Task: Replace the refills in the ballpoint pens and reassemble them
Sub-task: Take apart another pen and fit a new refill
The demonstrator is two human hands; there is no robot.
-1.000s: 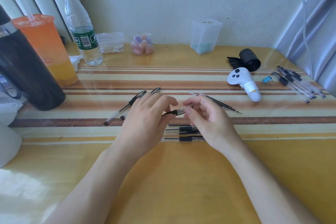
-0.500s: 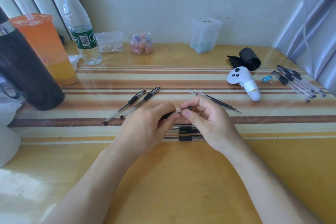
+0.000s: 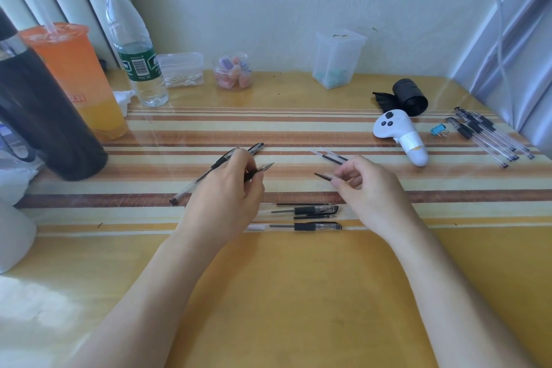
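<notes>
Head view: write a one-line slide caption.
Left hand holds the pen tip, right hand the barrel, apart.

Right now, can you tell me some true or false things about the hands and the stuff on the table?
1. The left hand holds a pen tip piece. True.
2. The two hands are pressed together. False: the right hand is apart from the left, with bare table between them.
3. The white controller lies on the right side of the table. True.
4. The orange drink cup has tipped over. False: it stands upright at the left.
5. The water bottle lies flat. False: it stands upright near the wall.
</notes>
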